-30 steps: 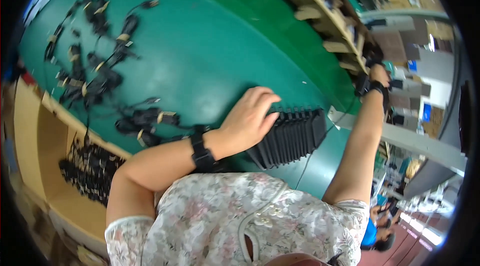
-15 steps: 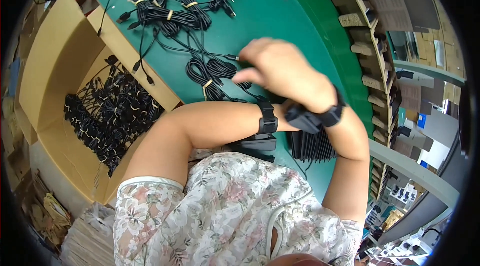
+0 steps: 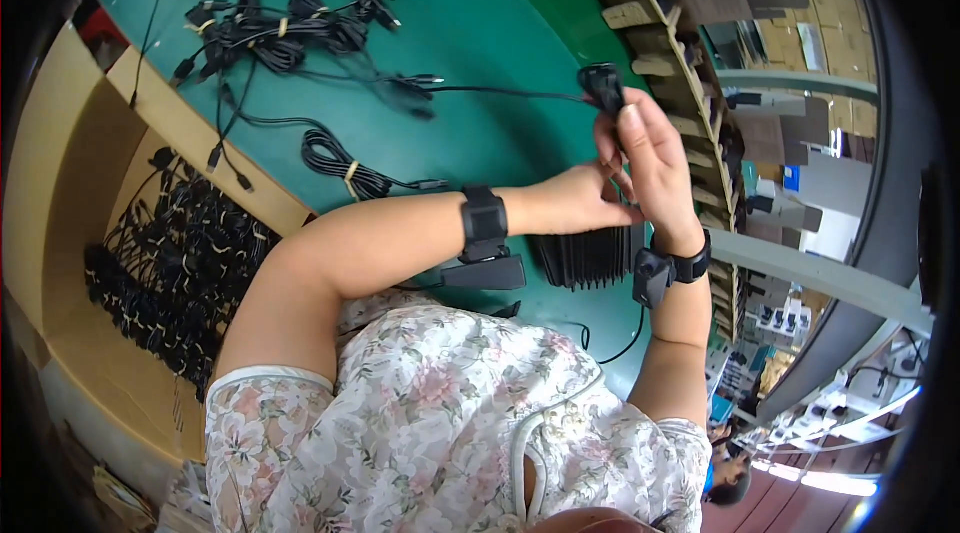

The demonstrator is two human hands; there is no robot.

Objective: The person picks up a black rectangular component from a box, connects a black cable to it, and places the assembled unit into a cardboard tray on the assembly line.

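Note:
My right hand [image 3: 655, 158] is raised at the right side of the bench, its fingers closed on a black bundled cable [image 3: 602, 83]. A single strand runs left from that bundle, with metal-tipped plugs [image 3: 430, 80] near its far end. Just below and left of it, my left hand [image 3: 575, 201] reaches across with fingers stretched and parted; I see nothing held in it. It is over the upper edge of a row of thin black upright pieces [image 3: 585, 261]. Several black cable coils tied with pale bands, such as one coil [image 3: 345, 168], lie on the green bench top [image 3: 490, 43].
On the left stands an open cardboard box [image 3: 60, 183] filled with many banded black cables [image 3: 185, 273]. A slotted cardboard rack [image 3: 690, 123] lines the bench's right edge, beside a grey metal rail [image 3: 820, 278]. Both wrists carry strapped black devices [image 3: 484, 271]. Another person [image 3: 728, 478] is far off at lower right.
My right hand has moved right and now holds a cable bundle lifted off the bench. My left hand, formerly hidden behind the right wrist, now shows. The view has shifted right.

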